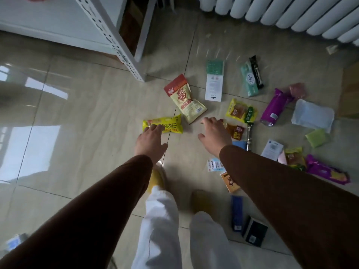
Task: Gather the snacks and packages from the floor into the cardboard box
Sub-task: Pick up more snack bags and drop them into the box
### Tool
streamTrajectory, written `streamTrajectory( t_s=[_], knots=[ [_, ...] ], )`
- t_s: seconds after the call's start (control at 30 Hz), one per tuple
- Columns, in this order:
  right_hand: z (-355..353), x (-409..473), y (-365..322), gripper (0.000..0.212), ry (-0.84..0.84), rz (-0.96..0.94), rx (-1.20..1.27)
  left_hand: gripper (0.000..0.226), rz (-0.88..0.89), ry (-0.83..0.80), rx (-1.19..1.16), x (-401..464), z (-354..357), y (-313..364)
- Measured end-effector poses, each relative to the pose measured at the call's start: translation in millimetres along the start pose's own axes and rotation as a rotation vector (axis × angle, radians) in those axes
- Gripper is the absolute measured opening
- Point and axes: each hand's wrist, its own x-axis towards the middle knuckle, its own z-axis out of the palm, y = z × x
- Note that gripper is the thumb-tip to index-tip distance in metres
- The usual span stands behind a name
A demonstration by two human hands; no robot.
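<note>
Several snacks and packages lie scattered on the tiled floor. My left hand [150,140] is open, its fingertips over the near edge of a yellow snack bag [167,124]. My right hand [213,134] is open too, hovering between a red-and-cream pouch [186,100] and a small brown packet [236,131]. Further right lie a yellow-green packet [241,110], a purple tube pack [275,106], a white pouch [311,115] and a white-green box [213,82]. A brown cardboard surface [349,90] at the right edge may be the box; only a part shows.
A white perforated metal shelf [108,33] stands at the upper left, a white radiator [291,14] along the top right. My legs in white trousers and yellow slippers [157,179] stand below the hands. Dark boxes [254,231] and a purple wrapper [326,171] lie at the lower right.
</note>
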Motion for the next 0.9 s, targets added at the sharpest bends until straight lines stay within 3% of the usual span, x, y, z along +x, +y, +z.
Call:
streamTrajectory(
  t_s=[0.3,0.77,0.9],
  knots=[
    [23.8,121.4,-7.8,0.057,-0.003,0.17,0.079,0.058,0.117,-0.06,0.058,115.8,11.1,-45.1],
    [136.9,313.7,35.1,0.064,0.022,0.268,0.063,0.085,0.109,-0.287,0.233,265.8,158.7,-106.5],
    [165.7,340.8,43.1,0.066,0.021,0.362,0.006,0.096,0.188,-0.445,0.357,279.0,184.7,-115.0]
  ],
)
